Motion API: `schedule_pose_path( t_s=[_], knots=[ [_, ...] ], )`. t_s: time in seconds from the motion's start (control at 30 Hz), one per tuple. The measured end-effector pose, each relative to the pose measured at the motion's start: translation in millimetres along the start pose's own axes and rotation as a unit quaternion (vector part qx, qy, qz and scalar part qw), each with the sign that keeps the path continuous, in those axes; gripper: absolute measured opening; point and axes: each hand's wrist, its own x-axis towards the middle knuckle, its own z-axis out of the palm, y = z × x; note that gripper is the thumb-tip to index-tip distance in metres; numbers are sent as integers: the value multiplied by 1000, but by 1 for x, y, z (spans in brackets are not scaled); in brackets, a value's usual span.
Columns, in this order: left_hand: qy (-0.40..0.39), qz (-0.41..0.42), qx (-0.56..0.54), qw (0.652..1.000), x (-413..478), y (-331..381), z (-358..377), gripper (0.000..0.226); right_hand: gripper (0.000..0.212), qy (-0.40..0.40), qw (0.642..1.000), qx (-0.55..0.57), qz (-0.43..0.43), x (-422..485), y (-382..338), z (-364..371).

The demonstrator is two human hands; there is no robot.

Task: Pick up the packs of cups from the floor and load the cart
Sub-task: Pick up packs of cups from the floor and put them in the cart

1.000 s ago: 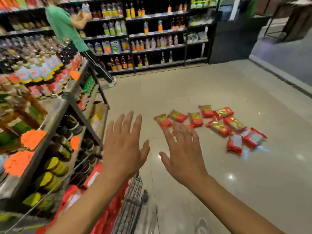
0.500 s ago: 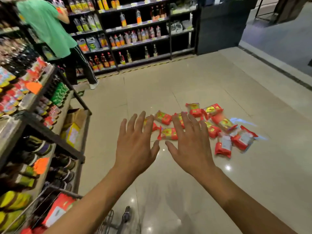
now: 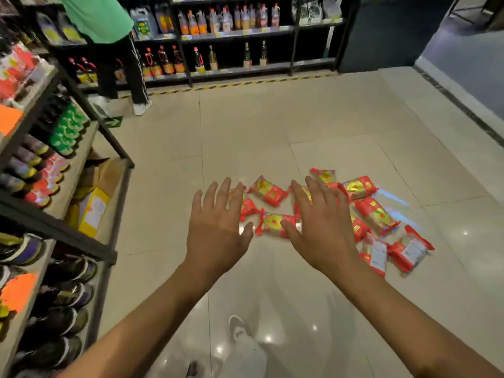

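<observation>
Packs of cups lay scattered on the tiled floor ahead of the person, a loose cluster of red and gold wrappers, some touching or overlapping, two at the right end turned label side up. Both hands were out in front, palms down, and held nothing: the left hand had its fingers spread above the left edge of the cluster, the right hand was likewise spread over its middle, and neither seemed to touch a pack yet. The step in hand looked like the reach down for a first grab. To do it well, the person would probably need to bend lower, since the arms were stretched and the packs lay flat. Taking the nearest pack, which lay between the two hands, would be the easy start, then its neighbours. The glossy film might slide on the polished tile, so closing the fingers around a pack's sides should serve better than pinching a crimped end. The cart did not show in this view, so the carry back could not be judged. A shelf stood close at the left, and another person stood well beyond.
</observation>
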Motion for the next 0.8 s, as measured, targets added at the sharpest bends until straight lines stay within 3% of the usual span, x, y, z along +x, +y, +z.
schedule_pose_path(
  t_s=[0.23, 0.43, 0.63, 0.8],
  knots=[
    [-50, 3, -23, 998, 138, -50, 68, 75, 73, -69, 997, -8, 15, 135, 21, 81],
    [-96, 9, -15, 995, 250, -71, 181, 76, 72, -107, 994, 11, 11, 258, 55, 207],
    [-161, -2, 25, 987, 349, -87, 374, 78, 76, -186, 982, -18, 10, 372, 104, 405],
    [-236, -11, 39, 971, 374, -106, 579, 79, 74, -262, 965, -22, 7, 392, 151, 604]
  ],
)
